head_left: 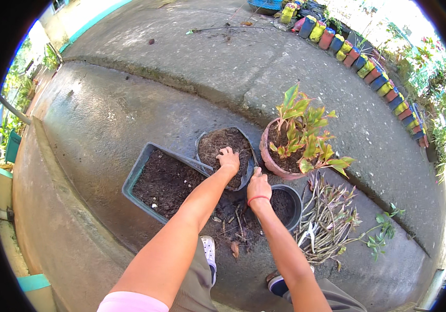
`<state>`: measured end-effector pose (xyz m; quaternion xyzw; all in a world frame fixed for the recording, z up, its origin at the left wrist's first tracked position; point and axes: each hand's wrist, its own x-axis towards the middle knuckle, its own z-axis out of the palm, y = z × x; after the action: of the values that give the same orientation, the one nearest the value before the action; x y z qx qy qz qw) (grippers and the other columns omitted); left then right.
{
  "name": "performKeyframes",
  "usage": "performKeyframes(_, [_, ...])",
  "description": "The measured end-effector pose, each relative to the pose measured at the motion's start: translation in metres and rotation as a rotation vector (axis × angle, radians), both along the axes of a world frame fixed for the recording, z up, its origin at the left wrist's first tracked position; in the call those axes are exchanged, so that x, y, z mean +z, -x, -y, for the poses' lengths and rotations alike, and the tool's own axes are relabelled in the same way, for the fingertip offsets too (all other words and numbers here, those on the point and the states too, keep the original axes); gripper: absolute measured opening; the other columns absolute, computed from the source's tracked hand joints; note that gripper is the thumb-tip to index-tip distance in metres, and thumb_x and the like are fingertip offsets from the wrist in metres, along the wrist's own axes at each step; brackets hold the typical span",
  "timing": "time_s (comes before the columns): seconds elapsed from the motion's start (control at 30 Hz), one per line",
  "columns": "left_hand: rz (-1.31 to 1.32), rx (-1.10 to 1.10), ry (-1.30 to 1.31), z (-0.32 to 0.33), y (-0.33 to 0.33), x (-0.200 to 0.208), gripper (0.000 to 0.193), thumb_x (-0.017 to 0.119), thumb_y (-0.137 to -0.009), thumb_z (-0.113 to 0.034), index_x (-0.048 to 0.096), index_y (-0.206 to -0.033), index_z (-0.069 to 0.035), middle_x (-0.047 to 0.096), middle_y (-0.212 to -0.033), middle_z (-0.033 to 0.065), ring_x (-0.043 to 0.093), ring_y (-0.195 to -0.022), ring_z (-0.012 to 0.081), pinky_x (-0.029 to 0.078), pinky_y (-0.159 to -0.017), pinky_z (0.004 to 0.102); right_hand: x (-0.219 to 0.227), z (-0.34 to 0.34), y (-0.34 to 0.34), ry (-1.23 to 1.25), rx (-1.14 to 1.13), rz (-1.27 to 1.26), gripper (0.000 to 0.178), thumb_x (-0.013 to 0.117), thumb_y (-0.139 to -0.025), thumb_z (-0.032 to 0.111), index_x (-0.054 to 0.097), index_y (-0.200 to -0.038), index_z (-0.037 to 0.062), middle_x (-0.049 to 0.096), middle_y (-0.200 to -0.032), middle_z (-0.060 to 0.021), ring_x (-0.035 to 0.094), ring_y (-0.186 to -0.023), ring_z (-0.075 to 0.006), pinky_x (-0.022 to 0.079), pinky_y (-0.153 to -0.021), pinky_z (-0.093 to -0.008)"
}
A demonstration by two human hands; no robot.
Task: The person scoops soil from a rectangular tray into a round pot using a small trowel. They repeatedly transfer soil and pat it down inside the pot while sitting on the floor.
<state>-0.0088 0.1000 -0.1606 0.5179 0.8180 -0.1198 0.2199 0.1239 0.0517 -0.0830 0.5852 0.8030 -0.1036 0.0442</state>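
Note:
My left hand (228, 159) rests on the dark soil (217, 141) in a round black pot (250, 140), fingers spread and bent. My right hand (259, 186), with a red band at the wrist, is closed on the near right edge of the same pot. Left of that pot, a rectangular planter (140, 157) holds loose dark soil. A smaller round black pot (296, 203) with soil in it stands just right of my right wrist. Beyond it is a pinkish pot (265, 151) with a green and reddish leafy plant (306, 130).
Cut stems (332, 223) lie in a heap at the right, with white-handled pruning shears (310, 234) on them. Scattered soil and dry leaves (235, 248) lie between my feet. A raised concrete ledge (207, 96) runs behind the pots. Painted bottles (347, 53) edge a garden bed.

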Motion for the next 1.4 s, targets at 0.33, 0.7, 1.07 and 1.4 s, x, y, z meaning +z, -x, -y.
performKeyframes(0.33, [0.069, 0.183, -0.209, -0.01, 0.015, 0.027, 0.021, 0.049, -0.083, -0.012, 0.067, -0.093, -0.005, 0.063, -0.1, 0.0151, 0.062, -0.093, 0.0257, 0.052, -0.076, 0.0342, 0.036, 0.019, -0.008, 0.08, 0.03, -0.032, 0.047, 0.041, -0.085, 0.01, 0.033, -0.131, 0.0003, 0.054, -0.1, -0.0194, 0.064, -0.076, -0.0316, 0.053, -0.064, -0.0373])
performKeyframes(0.7, [0.074, -0.001, 0.029, -0.011, 0.054, 0.065, 0.027, 0.068, -0.071, -0.019, 0.067, -0.094, -0.005, 0.062, -0.104, 0.0128, 0.061, -0.096, 0.0272, 0.051, -0.078, 0.0357, 0.009, 0.06, -0.021, 0.116, 0.198, 0.092, 0.043, 0.036, -0.087, 0.009, 0.037, -0.129, 0.001, 0.056, -0.096, -0.0182, 0.064, -0.078, -0.0279, 0.054, -0.066, -0.0331])
performKeyframes(1.07, [0.186, -0.017, 0.367, -0.03, 0.097, 0.084, 0.032, 0.063, -0.078, -0.021, 0.062, -0.104, -0.002, 0.059, -0.11, 0.0139, 0.059, -0.101, 0.027, 0.049, -0.08, 0.0339, 0.009, 0.01, -0.019, 0.232, 0.172, -0.099, 0.023, 0.051, -0.082, 0.018, 0.053, -0.097, 0.0005, 0.061, -0.081, -0.026, 0.06, -0.079, -0.0405, 0.05, -0.071, -0.0467])
performKeyframes(1.4, [0.167, -0.077, 0.041, -0.072, 0.145, 0.03, 0.042, 0.053, -0.083, -0.028, 0.05, -0.12, -0.008, 0.046, -0.127, 0.0175, 0.045, -0.117, 0.0304, 0.041, -0.094, 0.0376, 0.039, -0.004, -0.037, 0.174, 0.093, -0.316, 0.043, 0.055, -0.081, 0.018, 0.047, -0.122, 0.0091, 0.059, -0.091, -0.0253, 0.059, -0.083, -0.0409, 0.048, -0.073, -0.0469])
